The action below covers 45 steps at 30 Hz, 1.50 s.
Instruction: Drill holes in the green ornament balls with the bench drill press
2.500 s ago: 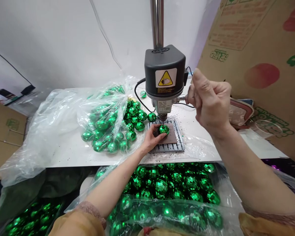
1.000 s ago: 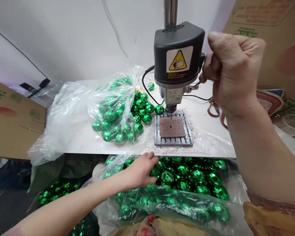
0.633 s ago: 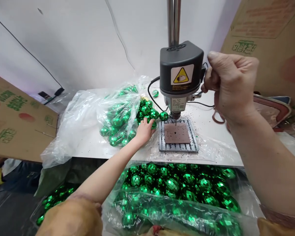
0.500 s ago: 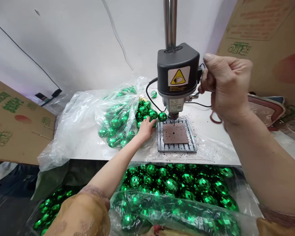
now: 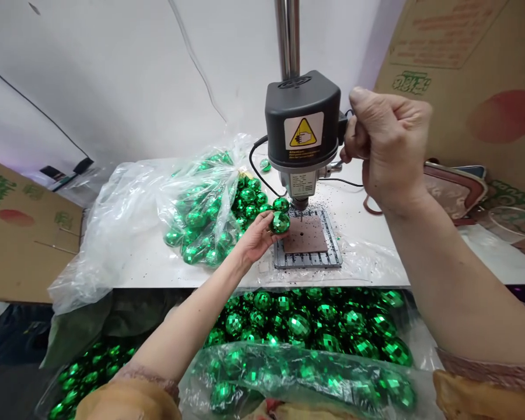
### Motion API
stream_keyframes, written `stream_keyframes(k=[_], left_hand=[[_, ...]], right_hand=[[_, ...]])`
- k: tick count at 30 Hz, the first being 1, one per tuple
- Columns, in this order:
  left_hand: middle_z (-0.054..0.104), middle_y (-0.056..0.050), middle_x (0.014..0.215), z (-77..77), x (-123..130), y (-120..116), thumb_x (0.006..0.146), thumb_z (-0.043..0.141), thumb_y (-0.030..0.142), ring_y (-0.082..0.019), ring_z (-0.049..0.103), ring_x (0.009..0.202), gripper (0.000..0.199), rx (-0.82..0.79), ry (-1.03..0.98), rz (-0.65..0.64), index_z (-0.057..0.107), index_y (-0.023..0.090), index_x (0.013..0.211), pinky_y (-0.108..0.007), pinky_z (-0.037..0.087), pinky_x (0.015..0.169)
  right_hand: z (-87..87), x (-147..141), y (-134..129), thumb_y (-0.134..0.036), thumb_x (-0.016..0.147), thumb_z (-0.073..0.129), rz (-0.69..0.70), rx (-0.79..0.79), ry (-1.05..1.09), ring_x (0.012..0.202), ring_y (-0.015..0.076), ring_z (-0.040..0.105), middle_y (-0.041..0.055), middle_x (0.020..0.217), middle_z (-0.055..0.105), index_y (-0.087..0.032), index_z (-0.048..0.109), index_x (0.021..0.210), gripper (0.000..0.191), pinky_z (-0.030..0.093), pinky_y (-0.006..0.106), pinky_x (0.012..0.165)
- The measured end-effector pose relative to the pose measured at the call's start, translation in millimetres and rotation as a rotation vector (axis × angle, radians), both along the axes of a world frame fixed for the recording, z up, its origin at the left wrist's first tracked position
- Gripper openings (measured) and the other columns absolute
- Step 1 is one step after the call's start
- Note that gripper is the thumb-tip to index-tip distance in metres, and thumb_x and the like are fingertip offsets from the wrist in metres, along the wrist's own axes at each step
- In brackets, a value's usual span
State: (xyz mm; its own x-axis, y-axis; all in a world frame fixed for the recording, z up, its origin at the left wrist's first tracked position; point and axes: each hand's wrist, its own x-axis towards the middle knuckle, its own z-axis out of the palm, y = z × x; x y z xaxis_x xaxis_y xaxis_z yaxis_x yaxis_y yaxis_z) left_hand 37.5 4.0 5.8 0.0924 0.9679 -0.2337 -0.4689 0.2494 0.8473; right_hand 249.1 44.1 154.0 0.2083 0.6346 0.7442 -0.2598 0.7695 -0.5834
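Observation:
A shiny green faceted ball [image 5: 280, 223] is pinched in the fingers of my left hand [image 5: 259, 236], just left of the drill bit. My right hand [image 5: 391, 149] is closed at the right side of the black bench drill press [image 5: 304, 122], around its feed handle, most of which the fingers hide. Below the drill chuck lies a brown square board [image 5: 310, 235] with a dark hole, on the slotted metal base [image 5: 332, 256]. More green balls [image 5: 249, 195] spill from a clear plastic bag [image 5: 192, 204] beside my left hand.
Many green balls [image 5: 298, 325] fill a plastic-lined container below the table's front edge. Cardboard boxes stand at the left [image 5: 21, 239] and right [image 5: 472, 99]. Dark shavings lie around the base. A black cable [image 5: 256, 169] loops behind the drill.
My left hand has picked up a green ball from the pile and moved it right, toward the drill base. My right hand stays closed at the handle. The whole view has shifted slightly.

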Motion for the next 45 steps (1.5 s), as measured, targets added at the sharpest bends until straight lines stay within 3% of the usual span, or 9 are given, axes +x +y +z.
stream_keyframes(k=[3, 6, 9, 12, 18, 25, 31, 38, 45], left_hand=[[0.072, -0.002, 0.099, -7.7, 5, 2, 0.072, 0.085, 0.030, -0.017, 0.069, 0.088, 0.042, 0.009, 0.026, 0.014, 0.062, 0.023, 0.107, -0.039, 0.059, 0.085], [0.072, -0.003, 0.101, -15.7, 9, 6, 0.072, 0.085, 0.034, -0.016, 0.068, 0.084, 0.051, 0.070, 0.150, 0.034, 0.064, 0.023, 0.118, -0.033, 0.057, 0.078], [0.070, -0.002, 0.095, -24.7, 13, 10, 0.069, 0.088, 0.039, -0.014, 0.066, 0.083, 0.050, 0.183, 0.272, 0.073, 0.066, 0.020, 0.111, -0.028, 0.053, 0.076], [0.069, 0.000, 0.090, -34.1, 17, 14, 0.069, 0.089, 0.041, -0.013, 0.067, 0.085, 0.053, 0.274, 0.301, 0.084, 0.063, 0.021, 0.110, -0.029, 0.051, 0.084], [0.071, -0.002, 0.100, -47.6, 22, 19, 0.067, 0.090, 0.040, -0.017, 0.067, 0.101, 0.053, 0.357, 0.328, 0.035, 0.058, 0.021, 0.105, -0.032, 0.051, 0.094], [0.070, -0.005, 0.106, -49.0, 28, 19, 0.063, 0.093, 0.041, -0.019, 0.066, 0.105, 0.057, 0.384, 0.348, -0.005, 0.057, 0.021, 0.103, -0.038, 0.051, 0.100], [0.070, -0.007, 0.106, -51.3, 31, 18, 0.060, 0.094, 0.044, -0.021, 0.067, 0.105, 0.062, 0.434, 0.357, -0.061, 0.059, 0.021, 0.105, -0.042, 0.051, 0.103], [0.067, -0.010, 0.119, -55.6, 38, 7, 0.070, 0.088, 0.040, -0.023, 0.065, 0.114, 0.055, 0.534, 0.487, -0.092, 0.058, 0.021, 0.112, -0.042, 0.048, 0.106], [0.067, -0.009, 0.117, -57.5, 46, 4, 0.071, 0.088, 0.043, -0.024, 0.065, 0.113, 0.057, 0.504, 0.493, -0.025, 0.056, 0.020, 0.112, -0.041, 0.049, 0.102]], right_hand=[[0.3, 1, -1, -0.049, 0.074, 0.081, 0.005, -0.006, -0.020, 0.031, 0.0072, 0.031, -0.0041, 0.034, 0.034, -0.021, 0.044, 0.040, 0.058, 0.018, 0.030, 0.035], [0.6, 1, -4, -0.044, 0.077, 0.080, 0.009, -0.009, -0.015, 0.032, 0.0074, 0.030, -0.0043, 0.036, 0.036, -0.020, 0.045, 0.042, 0.054, 0.018, 0.031, 0.036], [1.3, 0, -6, -0.038, 0.079, 0.076, 0.005, -0.021, -0.001, 0.033, 0.0075, 0.029, -0.0045, 0.037, 0.037, -0.020, 0.047, 0.043, 0.050, 0.018, 0.031, 0.037], [2.5, -1, -7, -0.042, 0.075, 0.078, 0.001, -0.045, -0.008, 0.033, 0.0074, 0.029, -0.0044, 0.037, 0.037, -0.021, 0.046, 0.041, 0.052, 0.018, 0.032, 0.037], [1.9, 1, -7, -0.048, 0.075, 0.078, -0.029, -0.053, -0.057, 0.035, 0.0086, 0.028, -0.0036, 0.038, 0.036, -0.023, 0.046, 0.041, 0.053, 0.020, 0.034, 0.038], [1.9, 0, -8, -0.047, 0.080, 0.073, -0.062, -0.063, -0.068, 0.035, 0.0084, 0.027, -0.0040, 0.039, 0.033, -0.023, 0.042, 0.042, 0.055, 0.021, 0.031, 0.038], [1.3, 1, -7, -0.034, 0.082, 0.071, -0.016, -0.036, -0.063, 0.035, 0.0113, 0.027, -0.0031, 0.039, 0.034, -0.025, 0.045, 0.042, 0.049, 0.020, 0.036, 0.039], [1.2, 1, -8, -0.052, 0.078, 0.076, -0.047, -0.042, -0.070, 0.036, 0.0090, 0.028, -0.0043, 0.039, 0.033, -0.024, 0.043, 0.044, 0.055, 0.021, 0.033, 0.039], [0.3, 0, -4, -0.054, 0.076, 0.077, -0.021, -0.009, -0.054, 0.034, 0.0099, 0.027, -0.0043, 0.036, 0.029, -0.024, 0.041, 0.042, 0.058, 0.019, 0.034, 0.038]])
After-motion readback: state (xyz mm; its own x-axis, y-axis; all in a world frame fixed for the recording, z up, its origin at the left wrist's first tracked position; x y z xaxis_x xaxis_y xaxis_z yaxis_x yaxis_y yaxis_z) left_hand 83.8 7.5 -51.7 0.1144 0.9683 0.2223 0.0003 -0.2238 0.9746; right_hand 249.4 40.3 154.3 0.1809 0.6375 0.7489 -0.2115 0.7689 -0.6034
